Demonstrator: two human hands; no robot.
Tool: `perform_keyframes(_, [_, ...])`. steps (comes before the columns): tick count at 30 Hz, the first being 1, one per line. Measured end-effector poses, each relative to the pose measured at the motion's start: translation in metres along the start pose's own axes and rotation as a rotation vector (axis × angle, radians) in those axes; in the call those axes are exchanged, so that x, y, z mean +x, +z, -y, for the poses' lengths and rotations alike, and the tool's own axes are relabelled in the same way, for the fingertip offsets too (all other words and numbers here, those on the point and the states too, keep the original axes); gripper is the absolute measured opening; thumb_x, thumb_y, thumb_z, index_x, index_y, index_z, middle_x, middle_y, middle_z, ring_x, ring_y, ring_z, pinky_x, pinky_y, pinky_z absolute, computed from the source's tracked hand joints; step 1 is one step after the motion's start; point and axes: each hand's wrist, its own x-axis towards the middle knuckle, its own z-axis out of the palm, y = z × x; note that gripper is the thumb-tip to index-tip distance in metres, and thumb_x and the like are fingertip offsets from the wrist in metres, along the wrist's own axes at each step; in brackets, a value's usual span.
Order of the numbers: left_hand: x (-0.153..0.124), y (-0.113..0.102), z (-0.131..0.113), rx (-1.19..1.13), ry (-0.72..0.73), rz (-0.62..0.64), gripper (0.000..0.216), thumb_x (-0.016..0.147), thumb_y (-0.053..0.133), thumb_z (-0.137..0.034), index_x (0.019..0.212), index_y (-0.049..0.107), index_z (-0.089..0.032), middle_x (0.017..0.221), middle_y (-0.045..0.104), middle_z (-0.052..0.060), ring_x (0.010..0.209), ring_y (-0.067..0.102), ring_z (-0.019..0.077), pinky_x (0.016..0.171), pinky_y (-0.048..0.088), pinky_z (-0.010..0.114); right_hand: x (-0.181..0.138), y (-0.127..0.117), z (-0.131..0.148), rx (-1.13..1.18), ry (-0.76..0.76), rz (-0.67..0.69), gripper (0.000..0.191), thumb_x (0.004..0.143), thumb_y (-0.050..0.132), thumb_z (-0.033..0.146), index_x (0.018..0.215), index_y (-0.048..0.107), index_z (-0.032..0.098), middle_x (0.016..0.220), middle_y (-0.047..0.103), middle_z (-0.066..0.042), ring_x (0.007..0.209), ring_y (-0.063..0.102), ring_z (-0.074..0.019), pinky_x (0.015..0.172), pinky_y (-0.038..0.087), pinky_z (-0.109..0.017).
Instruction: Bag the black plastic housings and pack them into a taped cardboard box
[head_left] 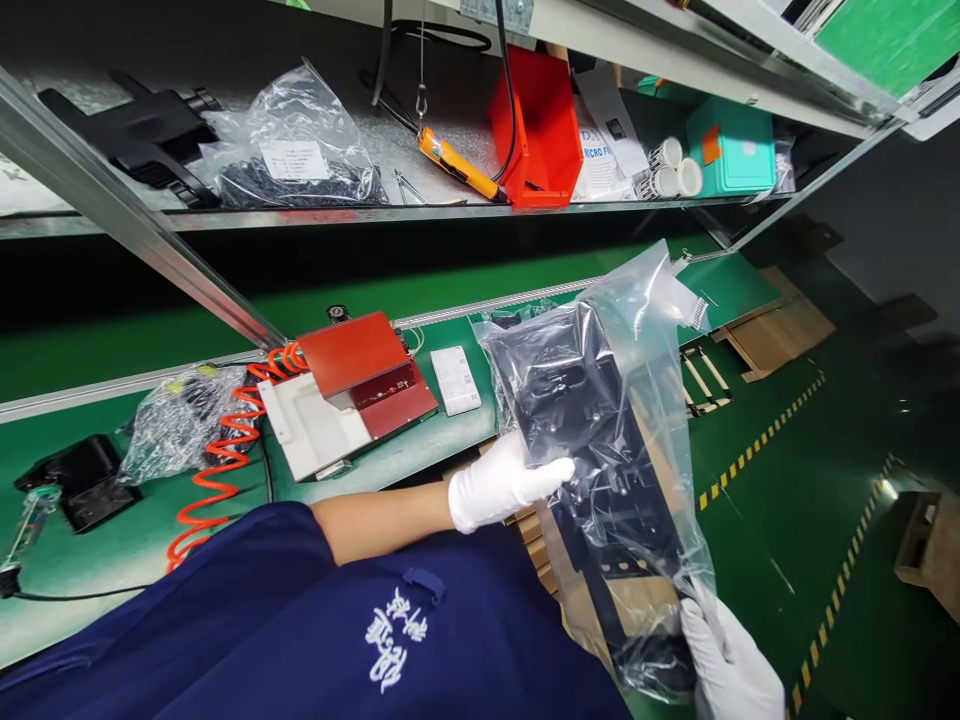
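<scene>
light: bright, even, from overhead
glare: white streaks on the clear plastic bag point(630, 400)
shadows: deep under the shelf point(375, 215)
edges: wide-angle bending
focus: mostly sharp

Both gloved hands point(504, 482) point(731, 662) gripping

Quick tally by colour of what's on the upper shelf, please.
Black: 2, the black part and the bag of black pieces
Orange: 1, the orange screwdriver
Red: 1, the red bin
Teal: 1, the teal box
White: 1, the white rolls
Total: 6
</scene>
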Motion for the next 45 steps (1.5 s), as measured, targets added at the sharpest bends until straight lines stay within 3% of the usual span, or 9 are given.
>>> perform_keyframes(5, [-0.003,0.001,0.001,-0.014,-0.002,-0.019,0.05,0.086,0.068,-0.055,0.117,0.066,-0.017,0.115,0.075,0.012,0.106,0.069,0.0258,0.102,0.055,0.041,0.002,0.0,-0.001,-0.008,-0.012,0.014,0.073,0.058,0.084,0.068,0.101,0.081,0.01,0.117,0.072,-0.017,0.094,0.075,-0.024,0.076,0.063,-0.023])
perform_keyframes(10, [-0.004,0.004,0.001,0.028,0.008,0.033,0.04,0.089,0.062,-0.053,0.103,0.066,-0.016,0.1,0.074,0.009,0.108,0.067,0.027,0.102,0.055,0.042,0.007,-0.002,-0.005,-0.006,-0.039,0.02,0.071,0.06,0.084,0.068,0.1,0.081,0.01,0.114,0.073,-0.017,0.089,0.075,-0.0235,0.072,0.063,-0.024])
perform_keyframes(15, [-0.004,0.006,-0.002,0.05,0.025,0.029,0.035,0.089,0.061,-0.049,0.104,0.064,-0.017,0.104,0.072,0.009,0.109,0.066,0.0264,0.104,0.053,0.042,0.008,-0.002,-0.008,-0.022,-0.021,0.034,0.074,0.062,0.081,0.072,0.102,0.08,0.009,0.115,0.073,-0.017,0.092,0.075,-0.0241,0.073,0.064,-0.024])
perform_keyframes(23, [-0.006,0.009,-0.004,0.055,-0.003,0.02,0.041,0.088,0.063,-0.054,0.106,0.066,-0.018,0.103,0.073,0.008,0.102,0.066,0.0241,0.1,0.054,0.04,0.002,0.003,0.012,0.07,0.051,0.012,0.074,0.048,0.087,0.068,0.094,0.082,0.011,0.111,0.073,-0.017,0.088,0.076,-0.0257,0.072,0.065,-0.026])
perform_keyframes(27, [-0.008,0.01,-0.007,0.043,-0.025,0.029,0.044,0.088,0.062,-0.056,0.108,0.067,-0.017,0.102,0.074,0.009,0.097,0.068,0.0233,0.097,0.056,0.039,0.001,0.004,0.011,0.076,0.06,0.046,0.073,0.048,0.086,0.068,0.093,0.083,0.011,0.113,0.073,-0.018,0.089,0.076,-0.025,0.073,0.064,-0.023])
perform_keyframes(35, [-0.006,0.012,-0.021,0.055,-0.047,0.015,0.048,0.088,0.061,-0.06,0.112,0.072,-0.02,0.11,0.076,0.008,0.109,0.068,0.0263,0.111,0.049,0.041,-0.003,0.003,0.027,0.063,0.017,0.034,0.065,0.053,0.081,0.068,0.088,0.083,0.013,0.107,0.074,-0.018,0.087,0.075,-0.0271,0.075,0.065,-0.028])
perform_keyframes(45, [0.001,0.012,-0.018,0.074,-0.076,-0.03,0.055,0.088,0.056,-0.067,0.116,0.074,-0.023,0.11,0.077,0.006,0.128,0.06,0.0311,0.122,0.038,0.045,-0.005,0.001,0.031,0.011,0.054,0.026,0.069,0.054,0.08,0.073,0.095,0.081,0.017,0.112,0.074,-0.017,0.101,0.072,-0.0282,0.101,0.059,-0.039])
